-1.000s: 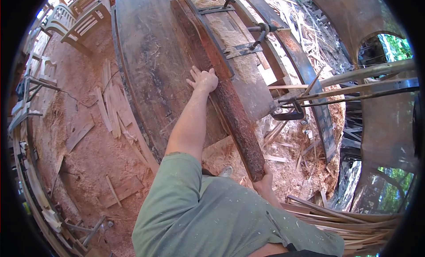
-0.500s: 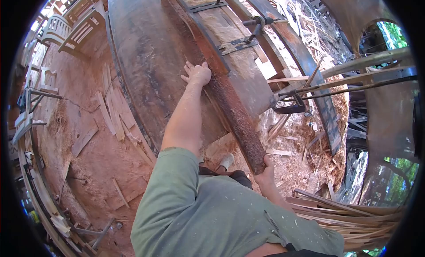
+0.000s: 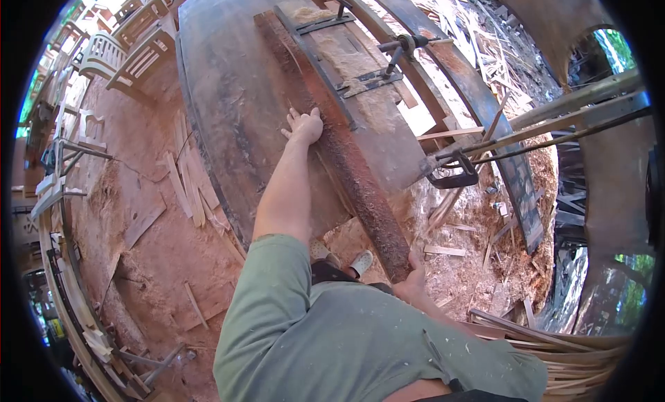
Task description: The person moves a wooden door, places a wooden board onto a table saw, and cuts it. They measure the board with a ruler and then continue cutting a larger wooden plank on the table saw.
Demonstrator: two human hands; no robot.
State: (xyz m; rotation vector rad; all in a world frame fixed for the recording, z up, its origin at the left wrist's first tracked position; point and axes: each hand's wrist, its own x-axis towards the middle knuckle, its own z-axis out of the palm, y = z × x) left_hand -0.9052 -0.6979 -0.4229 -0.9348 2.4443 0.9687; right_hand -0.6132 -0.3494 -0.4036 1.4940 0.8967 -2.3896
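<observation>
A long reddish-brown plank (image 3: 360, 173) with a rough surface lies lengthwise on a large worn table (image 3: 228, 90), along a dark metal straight edge (image 3: 312, 62). My left hand (image 3: 305, 127) has its fingers spread and rests on the tabletop against the plank's left side. At the plank's near end, which juts past the table edge, my right hand (image 3: 413, 278) is wrapped round the end; its fingers are partly hidden beneath it. Two dark brackets with clamps (image 3: 381, 80) sit on the sawdust-covered board (image 3: 377, 142) to the right of the straight edge.
A black-handled bow-shaped tool (image 3: 454, 172) is beside the board's near corner. Wooden chairs (image 3: 128, 59) stand at the upper left. Loose slats (image 3: 183, 184) and sawdust lie on the floor. Stacked thin strips (image 3: 575, 360) are at the lower right, and long beams (image 3: 575, 118) extend rightward.
The view has shifted slightly. The plank's near end appears a little lower, with my right hand still at it. My left hand remains beside the plank, slightly lower in view.
</observation>
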